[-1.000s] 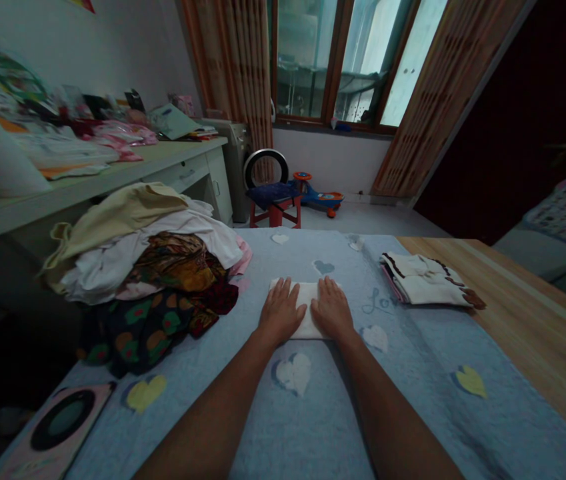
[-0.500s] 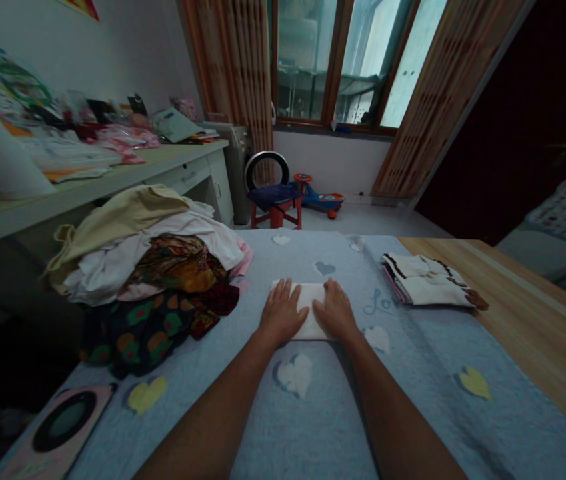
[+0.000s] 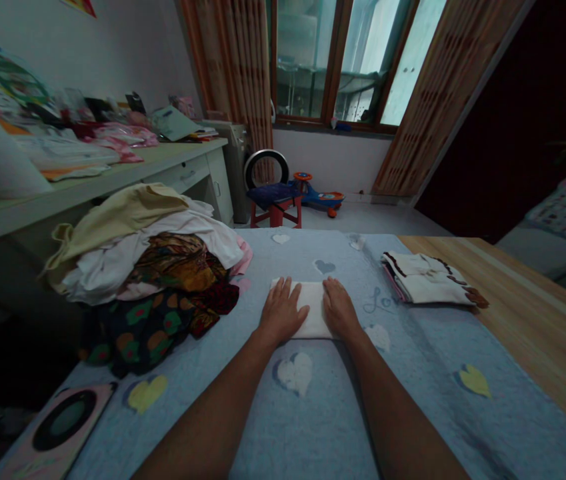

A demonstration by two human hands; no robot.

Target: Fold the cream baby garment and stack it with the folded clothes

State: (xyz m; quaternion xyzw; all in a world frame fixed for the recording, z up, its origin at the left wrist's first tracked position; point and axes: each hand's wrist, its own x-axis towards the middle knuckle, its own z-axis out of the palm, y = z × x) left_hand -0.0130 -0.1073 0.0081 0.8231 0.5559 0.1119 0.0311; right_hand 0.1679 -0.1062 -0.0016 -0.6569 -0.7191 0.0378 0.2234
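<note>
A folded white cloth (image 3: 310, 310) lies flat on the grey-blue heart-patterned fabric mat (image 3: 243, 427). My left hand (image 3: 283, 312) presses palm down on the cloth's left half, fingers spread. My right hand (image 3: 340, 310) rests on its right edge, fingers together. Neither hand grips it, and both hide part of the cloth. To the right on the mat sits a neat folded stack of cream garments (image 3: 427, 280) with dark trim.
A heaped pile of mixed clothes (image 3: 147, 267) sits on the mat's left side, beneath a cluttered cream desk (image 3: 177, 167). A wooden tabletop (image 3: 527, 293) runs along the right. A red stool (image 3: 275, 210) and a blue ride-on toy (image 3: 317, 197) stand on the floor beyond.
My right hand has slid slightly rightward along the cloth, showing more white between my hands. My left hand and the cloth have stayed about where they were.
</note>
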